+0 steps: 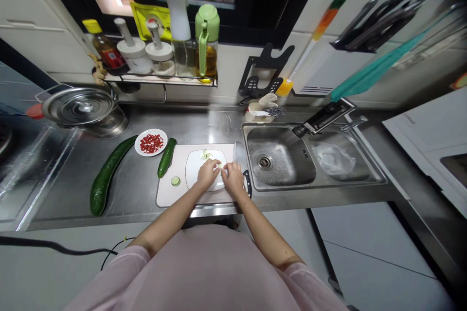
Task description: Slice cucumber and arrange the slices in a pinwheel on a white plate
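Observation:
My left hand (208,174) and my right hand (233,178) meet over a white plate (194,167), fingertips pinched close together. Between them shows a small pale green piece (220,165) that looks like a cucumber slice, partly hidden by the fingers. Several cucumber slices (206,154) lie fanned out near the plate's far edge. Under the plate is a pale cutting board (170,200). On its left part rest a loose round slice (175,181) and a cut cucumber (167,158). A knife with a black handle (248,183) lies at the board's right side, partly behind my right hand.
Left of the board are a small dish (137,146) of red bits, a long green cucumber (105,180) and a lidded steel pot (83,109). A double sink (279,187) with a tap (324,119) adjoins on the right. Bottles and jars stand on a wall rack (164,79).

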`<state>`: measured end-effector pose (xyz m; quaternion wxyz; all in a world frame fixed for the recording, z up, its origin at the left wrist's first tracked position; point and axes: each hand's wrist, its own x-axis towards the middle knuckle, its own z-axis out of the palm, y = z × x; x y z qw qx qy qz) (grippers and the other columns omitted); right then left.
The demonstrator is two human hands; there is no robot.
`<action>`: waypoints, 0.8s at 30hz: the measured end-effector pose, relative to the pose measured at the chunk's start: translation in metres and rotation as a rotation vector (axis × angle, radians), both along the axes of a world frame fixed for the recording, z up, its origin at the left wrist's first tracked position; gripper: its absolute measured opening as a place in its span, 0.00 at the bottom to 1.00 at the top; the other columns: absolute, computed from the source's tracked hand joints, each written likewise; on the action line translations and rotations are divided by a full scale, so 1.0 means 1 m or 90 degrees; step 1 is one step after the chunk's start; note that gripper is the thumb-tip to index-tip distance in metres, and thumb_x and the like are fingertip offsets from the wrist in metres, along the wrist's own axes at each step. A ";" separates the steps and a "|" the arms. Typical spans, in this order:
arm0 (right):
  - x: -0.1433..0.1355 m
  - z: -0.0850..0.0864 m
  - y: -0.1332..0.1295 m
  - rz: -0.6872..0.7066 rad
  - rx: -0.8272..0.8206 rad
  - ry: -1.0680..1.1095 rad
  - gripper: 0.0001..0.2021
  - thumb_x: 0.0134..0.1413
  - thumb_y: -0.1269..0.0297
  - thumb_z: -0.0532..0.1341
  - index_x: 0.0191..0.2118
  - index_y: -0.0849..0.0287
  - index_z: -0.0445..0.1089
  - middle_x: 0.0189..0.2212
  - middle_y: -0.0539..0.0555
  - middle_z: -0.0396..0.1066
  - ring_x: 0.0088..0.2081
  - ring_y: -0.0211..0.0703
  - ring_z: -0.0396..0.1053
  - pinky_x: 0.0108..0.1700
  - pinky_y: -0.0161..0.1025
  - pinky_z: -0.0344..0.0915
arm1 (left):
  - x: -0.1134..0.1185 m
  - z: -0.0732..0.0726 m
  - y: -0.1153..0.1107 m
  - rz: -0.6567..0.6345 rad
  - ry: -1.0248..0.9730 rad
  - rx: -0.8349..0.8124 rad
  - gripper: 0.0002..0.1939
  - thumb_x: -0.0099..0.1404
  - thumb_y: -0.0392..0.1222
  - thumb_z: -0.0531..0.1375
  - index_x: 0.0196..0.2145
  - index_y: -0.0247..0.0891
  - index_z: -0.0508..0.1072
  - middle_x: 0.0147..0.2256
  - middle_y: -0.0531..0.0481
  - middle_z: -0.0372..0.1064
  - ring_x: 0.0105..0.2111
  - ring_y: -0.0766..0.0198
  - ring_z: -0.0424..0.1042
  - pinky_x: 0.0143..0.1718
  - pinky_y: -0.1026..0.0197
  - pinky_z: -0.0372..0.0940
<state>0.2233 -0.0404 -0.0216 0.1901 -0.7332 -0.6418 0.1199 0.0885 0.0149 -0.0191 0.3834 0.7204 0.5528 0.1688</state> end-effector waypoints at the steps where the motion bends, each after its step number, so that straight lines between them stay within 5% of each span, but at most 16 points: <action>1: 0.001 0.000 -0.001 0.004 0.005 0.008 0.08 0.61 0.61 0.55 0.39 0.58 0.69 0.39 0.57 0.65 0.42 0.48 0.59 0.38 0.40 0.55 | 0.000 0.000 0.000 -0.007 0.018 0.000 0.13 0.61 0.38 0.58 0.44 0.43 0.76 0.38 0.47 0.69 0.37 0.59 0.68 0.40 0.61 0.60; 8: 0.001 0.001 -0.015 0.076 0.047 -0.017 0.11 0.61 0.64 0.54 0.42 0.55 0.73 0.39 0.57 0.64 0.41 0.48 0.58 0.40 0.41 0.55 | -0.003 0.000 -0.002 -0.028 0.087 0.029 0.13 0.64 0.44 0.56 0.44 0.47 0.77 0.39 0.47 0.68 0.39 0.59 0.68 0.37 0.61 0.58; 24: 0.000 -0.003 -0.011 0.065 0.035 -0.055 0.13 0.60 0.65 0.55 0.45 0.52 0.76 0.39 0.58 0.63 0.39 0.47 0.56 0.37 0.39 0.54 | -0.002 0.002 -0.002 -0.028 0.122 0.050 0.13 0.66 0.47 0.55 0.44 0.45 0.75 0.41 0.47 0.69 0.40 0.59 0.69 0.37 0.61 0.57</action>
